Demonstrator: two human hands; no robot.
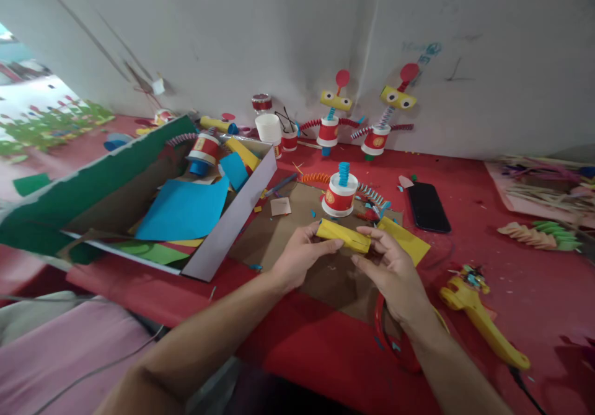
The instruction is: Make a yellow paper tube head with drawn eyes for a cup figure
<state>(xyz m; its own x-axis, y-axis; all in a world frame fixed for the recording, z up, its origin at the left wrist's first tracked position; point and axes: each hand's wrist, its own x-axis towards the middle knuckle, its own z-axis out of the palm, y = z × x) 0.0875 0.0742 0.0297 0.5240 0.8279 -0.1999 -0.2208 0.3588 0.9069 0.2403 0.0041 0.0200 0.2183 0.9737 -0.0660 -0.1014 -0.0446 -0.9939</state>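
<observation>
Between my two hands is a yellow paper tube (344, 235), held level above a brown cardboard sheet. My left hand (304, 251) grips its left end, thumb along the near side. The fingers of my right hand (388, 263) close on its right end. Just behind stands a red and white paper cup (339, 199) with a folded blue strip on top and pleated paper arms, orange on the left and pale blue on the right. A yellow paper sheet (405, 240) lies beside my right hand. Red scissor handles (380, 325) are partly hidden under my right wrist.
At left stands an open box (209, 238) of coloured paper. Two finished cup figures (328, 133) stand by the wall. To the right are a black phone (428, 207), a yellow glue gun (488, 322) with a cord, and pleated paper strips (539, 235).
</observation>
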